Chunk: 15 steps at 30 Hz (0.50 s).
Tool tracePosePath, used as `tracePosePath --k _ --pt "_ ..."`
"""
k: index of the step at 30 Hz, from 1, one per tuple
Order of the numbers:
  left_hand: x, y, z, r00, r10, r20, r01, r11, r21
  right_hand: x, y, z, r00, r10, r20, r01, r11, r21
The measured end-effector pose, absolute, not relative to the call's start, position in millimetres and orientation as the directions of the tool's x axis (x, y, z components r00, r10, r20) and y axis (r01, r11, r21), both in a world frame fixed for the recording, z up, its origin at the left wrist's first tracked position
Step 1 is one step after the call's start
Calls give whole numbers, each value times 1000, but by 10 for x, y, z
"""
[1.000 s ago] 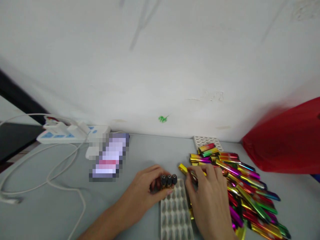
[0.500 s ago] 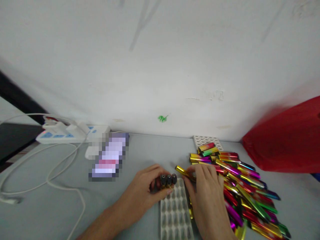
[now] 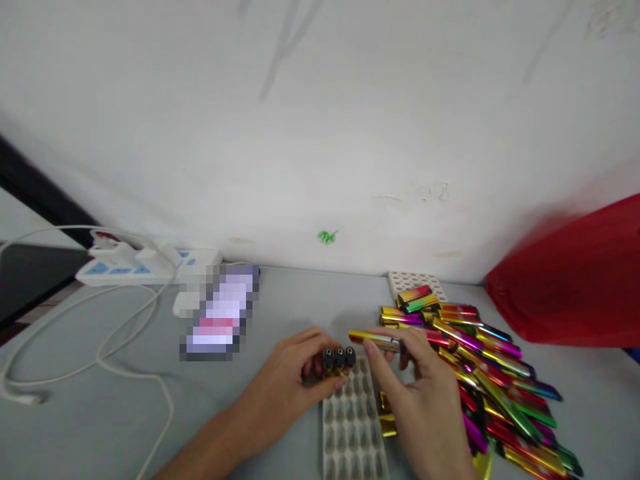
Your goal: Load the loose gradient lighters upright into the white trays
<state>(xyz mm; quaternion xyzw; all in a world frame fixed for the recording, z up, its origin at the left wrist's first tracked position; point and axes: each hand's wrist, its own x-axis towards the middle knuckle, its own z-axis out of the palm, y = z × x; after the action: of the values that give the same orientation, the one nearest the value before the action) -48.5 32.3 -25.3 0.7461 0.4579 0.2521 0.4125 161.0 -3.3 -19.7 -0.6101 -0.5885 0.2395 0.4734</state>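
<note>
A white tray [image 3: 353,427] with rows of oval slots lies on the grey table. Over its far end, my left hand [image 3: 305,370] is closed around three slim tubes [image 3: 340,359], their black ends, each with a small hole, facing me. To the right, my right hand [image 3: 425,393] pinches one gold metallic tube [image 3: 375,339] between thumb and fingers, nearly level, with a silvery part toward its right end. Beside the tray lie a few gold tubes [image 3: 389,425], partly hidden by the right hand.
A large pile of shiny coloured tubes [image 3: 500,380] covers the right side. Behind it lies a white perforated block [image 3: 417,283], near a red bag [image 3: 565,287]. On the left are a pixelated phone [image 3: 220,317], a power strip [image 3: 145,267] and a looping white cable [image 3: 163,393].
My right hand has turned, bringing the gold tube from slanted to nearly level and showing more of its length. My left hand holds its three tubes in about the same place.
</note>
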Motion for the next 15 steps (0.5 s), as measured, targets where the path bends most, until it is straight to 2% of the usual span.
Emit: tracePosePath --k 6,11,15 --pt "-484 332 -260 457 889 -14 487 -237 841 1599 -79 -143 333 941 61 295 -42 -955" --pt "-479 328 -246 458 889 -9 474 -236 848 1590 -79 -168 279 960 23 173 -27 -984" --pt "-481 313 -232 464 886 -9 478 -241 844 1583 -58 -249 301 949 -96 -69 -79 -994"
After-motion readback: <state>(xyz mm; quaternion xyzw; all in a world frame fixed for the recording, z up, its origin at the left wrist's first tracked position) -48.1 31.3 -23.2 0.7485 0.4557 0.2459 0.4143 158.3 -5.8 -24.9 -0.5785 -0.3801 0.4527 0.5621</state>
